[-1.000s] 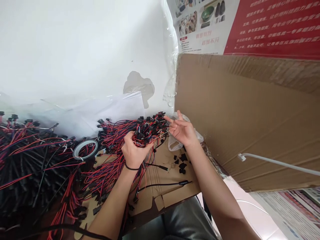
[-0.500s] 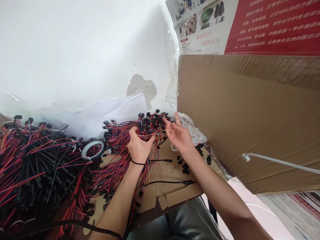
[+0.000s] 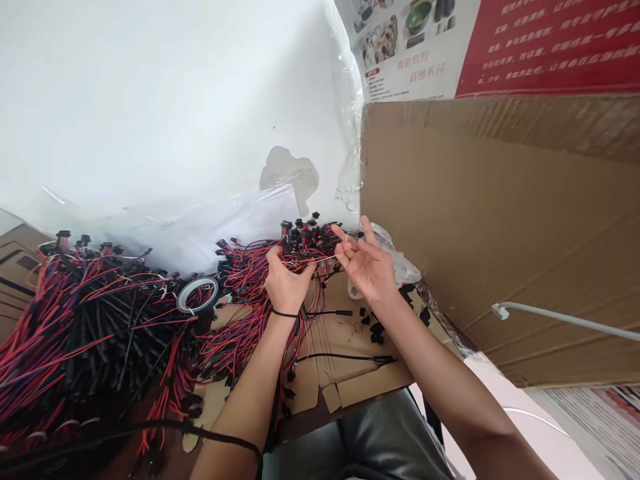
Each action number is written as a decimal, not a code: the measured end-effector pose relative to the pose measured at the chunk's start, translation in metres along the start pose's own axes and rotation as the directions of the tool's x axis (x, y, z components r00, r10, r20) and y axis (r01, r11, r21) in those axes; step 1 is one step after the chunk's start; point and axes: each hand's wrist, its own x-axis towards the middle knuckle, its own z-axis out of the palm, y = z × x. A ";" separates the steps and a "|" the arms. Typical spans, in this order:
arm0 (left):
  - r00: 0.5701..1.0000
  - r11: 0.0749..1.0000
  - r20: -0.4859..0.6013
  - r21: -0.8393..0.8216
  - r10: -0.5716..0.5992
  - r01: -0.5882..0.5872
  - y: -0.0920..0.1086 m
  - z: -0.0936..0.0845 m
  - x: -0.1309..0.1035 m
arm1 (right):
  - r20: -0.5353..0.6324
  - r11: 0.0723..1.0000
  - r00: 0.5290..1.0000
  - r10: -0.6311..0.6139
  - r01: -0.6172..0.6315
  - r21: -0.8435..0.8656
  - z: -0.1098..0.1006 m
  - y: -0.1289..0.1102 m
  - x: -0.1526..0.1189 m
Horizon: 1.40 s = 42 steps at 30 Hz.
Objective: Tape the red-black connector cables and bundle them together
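My left hand (image 3: 289, 283) is wrapped round a bunch of red and dark wires with black connectors (image 3: 306, 233). Just right of it, my right hand (image 3: 369, 267) pinches a thin light strand (image 3: 326, 259) between thumb and a finger, with its other fingers raised. The strand runs across toward the bunch at my left hand. More red and purple wires (image 3: 233, 343) spread below and left of my left hand. Behind my right hand lies a clear plastic bag (image 3: 406, 268).
A large wire pile (image 3: 107, 333) fills the left, with a white ring (image 3: 197, 295) at its edge. Small black pieces (image 3: 377, 332) and black cables lie on cardboard (image 3: 327, 343). A cardboard wall (image 3: 490, 220) stands at right, with a pale rod (image 3: 565, 319) before it.
The view has shifted slightly, so the scene sits further right. My right hand has drawn a little away from the bunch, and more of the light strand shows between my hands.
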 end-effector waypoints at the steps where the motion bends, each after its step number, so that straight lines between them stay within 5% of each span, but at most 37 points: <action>1: 0.999 0.999 -0.042 -0.049 -0.013 0.011 -0.002 -0.003 0.003 | -0.017 1.000 1.000 -0.011 0.011 -0.009 -0.002 0.001 0.001; 5: 0.993 0.982 -0.113 -0.191 -0.023 0.001 -0.009 -0.014 0.004 | -0.014 0.992 0.999 -0.051 0.049 -0.113 -0.006 0.001 0.007; 12: 0.983 0.928 0.129 -0.366 0.129 -0.074 -0.009 -0.021 -0.023 | 0.015 0.921 0.984 -0.178 0.172 -0.348 -0.013 0.002 0.012; 15: 0.923 0.894 0.278 -0.430 0.267 -0.129 -0.015 -0.029 -0.021 | -0.027 0.912 0.981 -0.192 0.168 -0.375 -0.017 0.005 0.014; 20: 0.671 0.857 0.623 -0.514 0.401 -0.034 -0.009 -0.052 0.008 | -0.032 0.899 0.985 -0.168 0.140 -0.416 -0.021 0.003 0.018; 23: 0.728 0.900 0.613 -0.435 0.308 -0.015 0.021 -0.050 0.032 | 0.013 0.865 0.983 -0.184 0.168 -0.474 -0.021 0.002 0.018; 24: 0.694 0.892 0.647 -0.451 0.315 0.017 0.032 -0.045 0.040 | 0.025 0.848 0.981 -0.193 0.179 -0.498 -0.022 0.002 0.018; 26: 0.549 0.857 0.758 -0.496 0.352 0.136 0.053 -0.031 0.056 | 0.046 0.814 0.979 -0.200 0.192 -0.548 -0.022 0.001 0.019; 30: 0.128 0.788 0.929 -0.363 0.347 0.497 0.068 0.003 0.084 | 0.088 0.762 0.973 -0.212 0.221 -0.609 -0.023 -0.001 0.021; 33: -0.034 0.762 0.958 -0.205 0.285 0.615 0.063 0.025 0.094 | 0.106 0.752 0.969 -0.222 0.239 -0.614 -0.024 -0.004 0.023; 36: -0.073 0.767 0.966 -0.151 0.249 0.624 0.059 0.041 0.094 | 0.080 0.763 0.980 -0.180 0.190 -0.618 -0.024 -0.012 0.022; 40: -0.026 0.757 0.971 -0.168 0.237 0.632 0.061 0.049 0.091 | 0.067 0.788 0.992 -0.108 0.127 -0.602 -0.024 -0.027 0.019; 42: -0.038 0.769 0.965 -0.181 0.258 0.613 0.064 0.051 0.090 | 0.070 0.799 0.991 -0.113 0.133 -0.587 -0.025 -0.034 0.018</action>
